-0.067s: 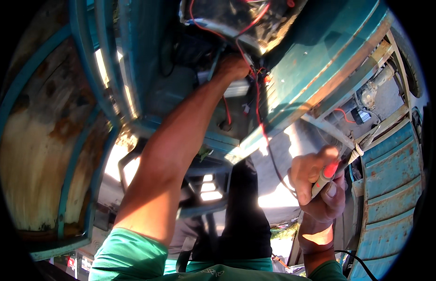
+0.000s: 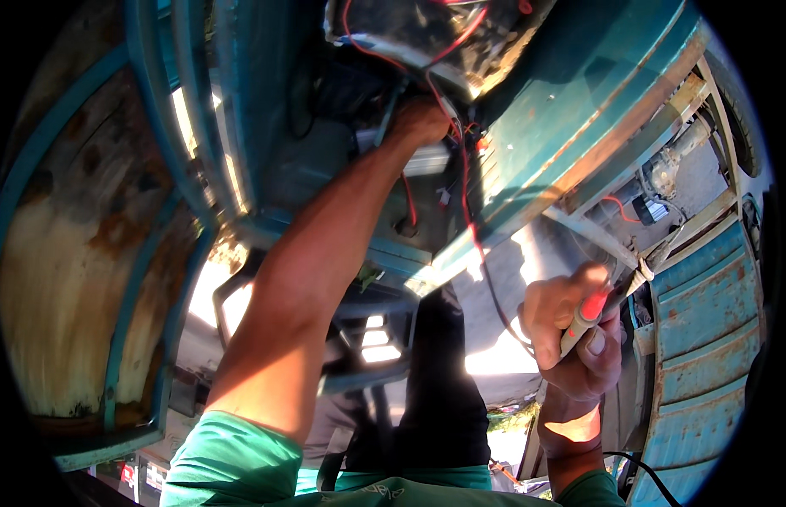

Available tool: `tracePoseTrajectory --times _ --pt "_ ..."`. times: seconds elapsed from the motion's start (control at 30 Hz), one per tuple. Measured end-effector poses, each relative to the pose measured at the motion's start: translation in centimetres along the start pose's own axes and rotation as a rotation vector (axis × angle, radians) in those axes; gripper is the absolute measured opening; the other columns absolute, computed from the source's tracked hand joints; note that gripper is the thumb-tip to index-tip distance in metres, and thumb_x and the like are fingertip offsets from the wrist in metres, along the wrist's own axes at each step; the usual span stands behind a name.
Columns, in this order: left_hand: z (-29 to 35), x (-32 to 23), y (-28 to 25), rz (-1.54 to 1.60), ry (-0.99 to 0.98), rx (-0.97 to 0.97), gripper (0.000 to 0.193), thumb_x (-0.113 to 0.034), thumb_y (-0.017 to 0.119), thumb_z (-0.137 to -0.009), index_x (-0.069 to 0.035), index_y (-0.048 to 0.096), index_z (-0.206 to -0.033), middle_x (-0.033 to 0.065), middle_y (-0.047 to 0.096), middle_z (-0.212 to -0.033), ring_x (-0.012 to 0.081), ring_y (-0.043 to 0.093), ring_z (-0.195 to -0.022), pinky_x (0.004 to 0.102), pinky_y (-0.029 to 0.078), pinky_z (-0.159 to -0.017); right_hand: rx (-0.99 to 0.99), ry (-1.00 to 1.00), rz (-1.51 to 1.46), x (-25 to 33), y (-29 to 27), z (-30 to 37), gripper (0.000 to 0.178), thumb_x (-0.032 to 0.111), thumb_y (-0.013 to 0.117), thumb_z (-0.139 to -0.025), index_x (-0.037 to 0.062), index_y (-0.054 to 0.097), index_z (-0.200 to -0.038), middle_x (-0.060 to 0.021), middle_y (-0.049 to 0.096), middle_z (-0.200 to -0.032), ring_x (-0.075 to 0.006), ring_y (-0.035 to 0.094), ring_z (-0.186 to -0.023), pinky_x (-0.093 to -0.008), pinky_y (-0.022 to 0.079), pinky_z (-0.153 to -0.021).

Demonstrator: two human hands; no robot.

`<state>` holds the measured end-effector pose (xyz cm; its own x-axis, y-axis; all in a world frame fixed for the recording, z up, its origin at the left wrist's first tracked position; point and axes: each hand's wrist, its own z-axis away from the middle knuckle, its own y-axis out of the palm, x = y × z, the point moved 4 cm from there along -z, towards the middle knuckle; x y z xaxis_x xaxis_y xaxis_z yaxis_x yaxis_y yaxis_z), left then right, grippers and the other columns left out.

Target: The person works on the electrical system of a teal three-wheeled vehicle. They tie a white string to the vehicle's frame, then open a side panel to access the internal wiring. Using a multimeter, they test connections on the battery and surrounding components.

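Note:
My left hand (image 2: pixel 420 122) reaches up into the teal metal body. Its fingers are curled close to a cluster of thin wires beside a red wire (image 2: pixel 466 186); what they pinch is hidden behind the hand. On the right, my right hand (image 2: pixel 572 334) is closed around a hand tool with a grey handle (image 2: pixel 573 336) and a red part (image 2: pixel 594 305) near the thumb. A dark shaft appears to run on from the tool toward the upper right, but where the tool ends is hard to make out. A black cable (image 2: pixel 504 313) hangs down toward this hand.
A dark, worn box (image 2: pixel 410 29) with red wires sits above my left hand. Rusty teal panels stand at the left (image 2: pixel 80 279) and right (image 2: pixel 705 338). A teal, rust-edged beam (image 2: pixel 570 127) crosses the upper right, near a metal frame and a tyre (image 2: pixel 735 118).

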<state>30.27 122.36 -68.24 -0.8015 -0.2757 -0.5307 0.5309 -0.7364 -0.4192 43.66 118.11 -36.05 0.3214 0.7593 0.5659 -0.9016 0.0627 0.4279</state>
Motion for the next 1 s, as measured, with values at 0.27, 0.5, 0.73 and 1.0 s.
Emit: tracePoseTrajectory --times 0.27,0.5,0.73,1.0 --pt "-0.7 1.8 1.0 0.299 -0.014 -0.304 0.029 -0.023 0.053 -0.087 -0.004 0.071 -0.101 0.0217 0.067 -0.108 0.0382 0.064 -0.103 0.0443 0.05 -0.088 0.02 0.009 0.066 -0.4 0.3 -1.0 0.035 0.027 0.068 -0.079 -0.0003 0.055 -0.096 -0.0087 0.054 -0.067 -0.0162 0.052 -0.053 -0.0285 0.039 -0.049" --pt "-0.2 1.5 0.2 0.367 0.018 -0.282 0.028 -0.018 0.054 -0.083 -0.004 0.069 -0.102 0.0218 0.068 -0.104 0.0378 0.065 -0.098 0.0448 0.052 -0.085 -0.011 0.05 0.254 0.3 0.8 -2.0 0.035 0.026 0.067 -0.078 -0.0013 0.054 -0.096 -0.0118 0.057 -0.071 -0.0158 0.054 -0.059 -0.0283 0.042 -0.056" --pt "1.0 2.2 0.0 0.029 0.07 -0.219 0.026 -0.01 0.057 -0.082 -0.009 0.072 -0.103 0.02 0.07 -0.102 0.0352 0.068 -0.096 0.0449 0.053 -0.086 0.016 0.104 0.316 0.5 1.6 -2.6 0.03 0.024 0.066 -0.081 0.0012 0.053 -0.096 -0.0097 0.059 -0.079 -0.0147 0.056 -0.066 -0.0283 0.043 -0.061" --pt "2.1 2.2 -0.8 -0.014 0.062 -0.313 0.036 -0.002 0.057 -0.078 -0.014 0.072 -0.109 0.0198 0.07 -0.102 0.0374 0.067 -0.095 0.0455 0.053 -0.086 0.073 0.102 0.364 -0.3 0.9 -2.7 0.022 0.016 0.06 -0.086 0.0003 0.053 -0.1 -0.0098 0.061 -0.083 -0.0144 0.057 -0.069 -0.0289 0.045 -0.064"
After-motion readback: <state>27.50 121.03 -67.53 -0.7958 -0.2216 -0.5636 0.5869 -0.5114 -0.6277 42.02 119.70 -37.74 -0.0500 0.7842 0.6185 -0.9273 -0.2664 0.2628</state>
